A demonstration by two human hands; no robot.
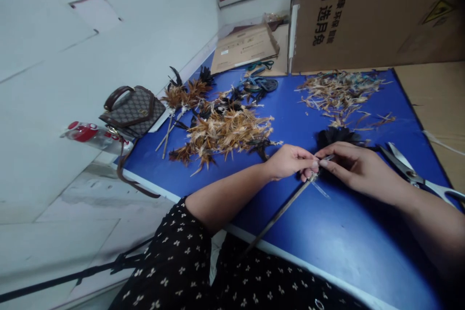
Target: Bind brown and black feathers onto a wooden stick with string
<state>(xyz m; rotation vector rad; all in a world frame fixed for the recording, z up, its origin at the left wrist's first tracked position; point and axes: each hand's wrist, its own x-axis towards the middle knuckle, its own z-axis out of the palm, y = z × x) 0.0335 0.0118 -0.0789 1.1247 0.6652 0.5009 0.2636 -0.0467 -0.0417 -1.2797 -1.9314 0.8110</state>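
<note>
My left hand is closed near the upper end of a thin stick, which slants down over the table edge. Black feathers fan out at the stick's far end, partly behind my right hand. Fingertips of both hands meet at the feather base. A thin clear strip trails from there, and my right thumb and forefinger pinch what looks like its other part. The exact grip is partly hidden. Scissors with their blades apart lie beside my right wrist.
Brown and black feathers are heaped left of my hands on the blue table. Finished-looking feather sticks, a handbag and a bottle are farther left. Loose feathers lie at the back, before a large carton.
</note>
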